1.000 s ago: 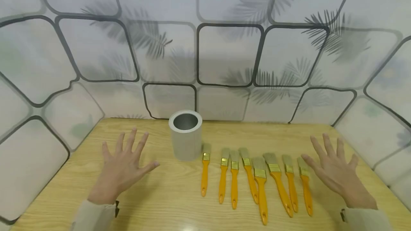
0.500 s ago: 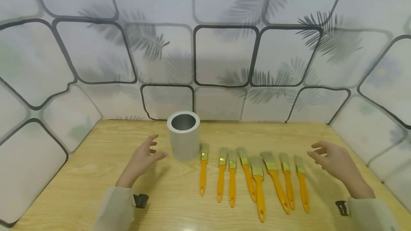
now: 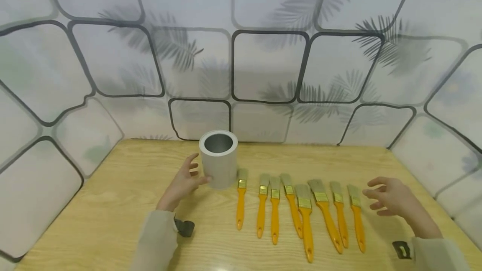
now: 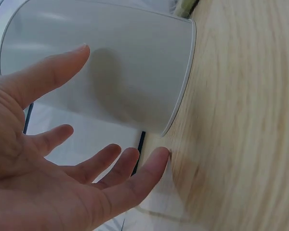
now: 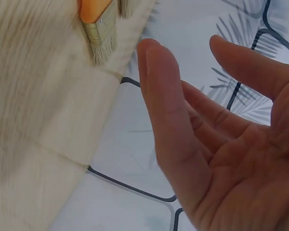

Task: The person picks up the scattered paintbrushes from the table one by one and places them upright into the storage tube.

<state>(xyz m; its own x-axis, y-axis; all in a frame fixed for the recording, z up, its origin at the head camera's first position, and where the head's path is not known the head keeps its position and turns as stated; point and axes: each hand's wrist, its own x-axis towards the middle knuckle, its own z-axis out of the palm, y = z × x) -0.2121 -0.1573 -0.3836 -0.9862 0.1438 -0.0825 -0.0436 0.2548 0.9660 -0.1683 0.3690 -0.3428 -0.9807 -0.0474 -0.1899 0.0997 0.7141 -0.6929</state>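
A plain light-grey can (image 3: pixel 219 170) with an open top stands upright toward the back of the table. My left hand (image 3: pixel 185 184) is at its left side, thumb and fingers spread apart with the thumb tip overlapping the can's wall. In the left wrist view the can (image 4: pixel 130 62) fills the space beyond the thumb, and the palm holds nothing. My right hand (image 3: pixel 391 198) hovers to the right of the rightmost paintbrush (image 3: pixel 357 221), fingers loosely bent and holding nothing. The right wrist view shows a paintbrush (image 5: pixel 100 36) beyond those fingers.
Several orange-handled paintbrushes lie in a loose row right of the can, bristles away from me; a wide paintbrush (image 3: pixel 306 225) lies closest to the front. Patterned white panels (image 3: pixel 263 66) enclose the wooden table (image 3: pixel 113 204) at the back and both sides.
My left hand has moved right to the can, its fingers turning from a flat spread to a loose curve. The right hand has turned sideways with relaxed fingers. Can and brushes stay put.
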